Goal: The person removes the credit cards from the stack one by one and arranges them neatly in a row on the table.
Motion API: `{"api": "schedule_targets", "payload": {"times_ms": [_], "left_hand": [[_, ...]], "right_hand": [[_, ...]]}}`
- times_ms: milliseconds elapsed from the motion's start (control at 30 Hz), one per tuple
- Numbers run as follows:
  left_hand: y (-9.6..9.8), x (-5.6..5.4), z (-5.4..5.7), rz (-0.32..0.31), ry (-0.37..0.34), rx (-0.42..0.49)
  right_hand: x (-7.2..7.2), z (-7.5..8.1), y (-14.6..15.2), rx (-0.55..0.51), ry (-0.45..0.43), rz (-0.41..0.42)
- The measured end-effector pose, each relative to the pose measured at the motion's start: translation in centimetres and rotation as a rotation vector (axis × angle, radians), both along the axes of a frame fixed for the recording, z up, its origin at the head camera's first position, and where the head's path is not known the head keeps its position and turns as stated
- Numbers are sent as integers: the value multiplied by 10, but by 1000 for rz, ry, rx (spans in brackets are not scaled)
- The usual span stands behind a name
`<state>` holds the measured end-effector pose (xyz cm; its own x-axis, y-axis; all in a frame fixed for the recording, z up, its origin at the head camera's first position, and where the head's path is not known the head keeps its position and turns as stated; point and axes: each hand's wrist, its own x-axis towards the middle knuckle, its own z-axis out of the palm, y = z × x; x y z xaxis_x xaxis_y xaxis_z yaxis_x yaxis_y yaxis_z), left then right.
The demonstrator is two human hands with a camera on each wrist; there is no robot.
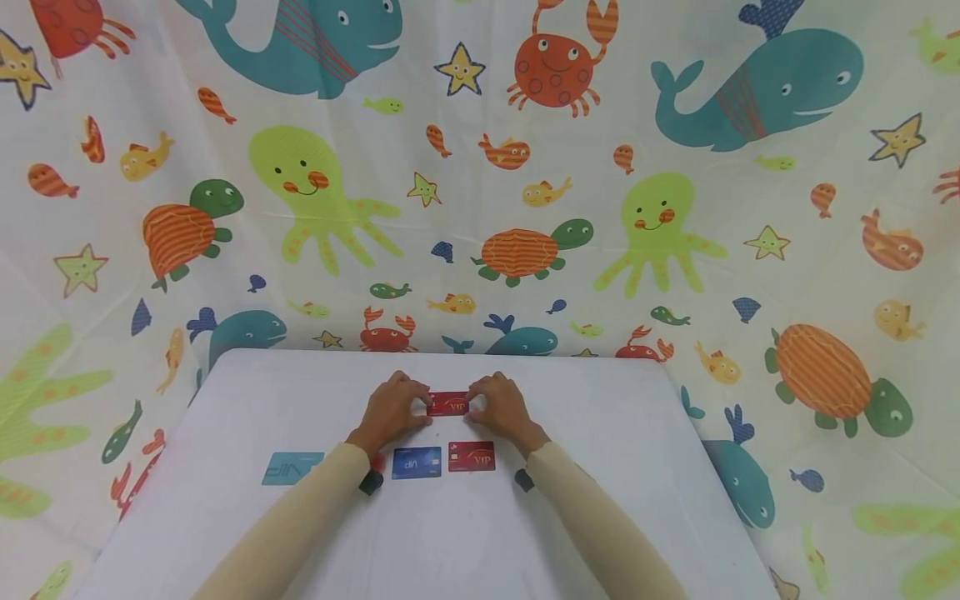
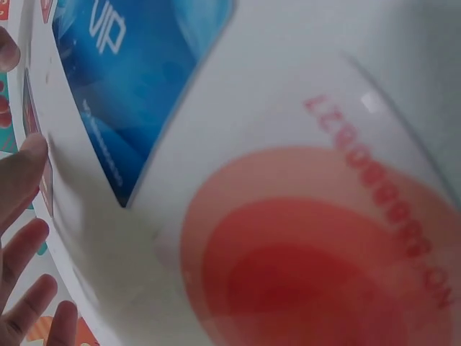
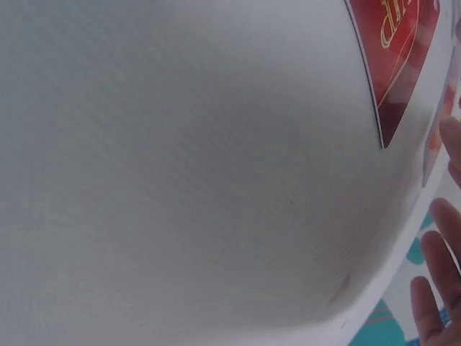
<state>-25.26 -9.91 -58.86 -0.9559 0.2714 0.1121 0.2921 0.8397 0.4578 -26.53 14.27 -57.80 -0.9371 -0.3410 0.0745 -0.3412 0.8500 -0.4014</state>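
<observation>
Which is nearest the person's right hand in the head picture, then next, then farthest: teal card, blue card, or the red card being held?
1. Held red card: touching the right hand.
2. Blue card: lower, left of that hand.
3. Teal card: farthest left, past the left sleeve.

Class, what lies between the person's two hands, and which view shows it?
A red VIP card lies between the left hand and right hand, each holding one end; the head view shows it.
</observation>
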Motion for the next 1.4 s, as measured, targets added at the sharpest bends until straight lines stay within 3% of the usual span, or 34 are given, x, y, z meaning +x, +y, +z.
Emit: {"api": "schedule_targets", "payload": {"times_ms": [833, 1400], "left_hand": [[7, -5, 0, 14, -8, -1], [5, -5, 6, -29, 31, -1]], "right_hand": [[-14, -4, -2, 15, -77, 38], [-16, -3, 0, 10, -50, 66]]}}
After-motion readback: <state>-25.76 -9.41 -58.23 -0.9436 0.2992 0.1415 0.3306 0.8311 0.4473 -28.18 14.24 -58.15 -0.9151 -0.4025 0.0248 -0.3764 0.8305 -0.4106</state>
